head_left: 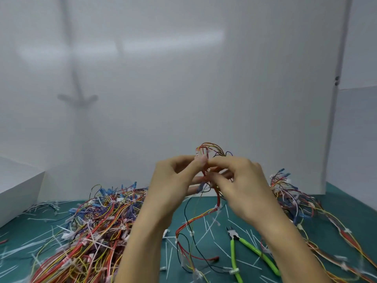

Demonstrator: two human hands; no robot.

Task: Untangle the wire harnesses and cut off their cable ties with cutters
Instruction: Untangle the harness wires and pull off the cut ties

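Pinching one wire harness (218, 199) up off the mat (350, 198) in the head view: left hand (173, 180) with thumb and forefinger pressed together on its red strands, right hand (242, 180) close against it, fingertips (213, 161) curled and nipping the same bundle. Looping above the fingertips, trailing down below them onto the mat among cut cable ties (210, 227). Lying below and right of the fingers, untouched, jaws pointing toward them: green-handled cutters (232, 234). Heaped left of the fingers, a tangled pile (98, 225) of harnesses; right of them, a smaller heap (289, 198). Standing behind the fingers, a white panel (204, 78).
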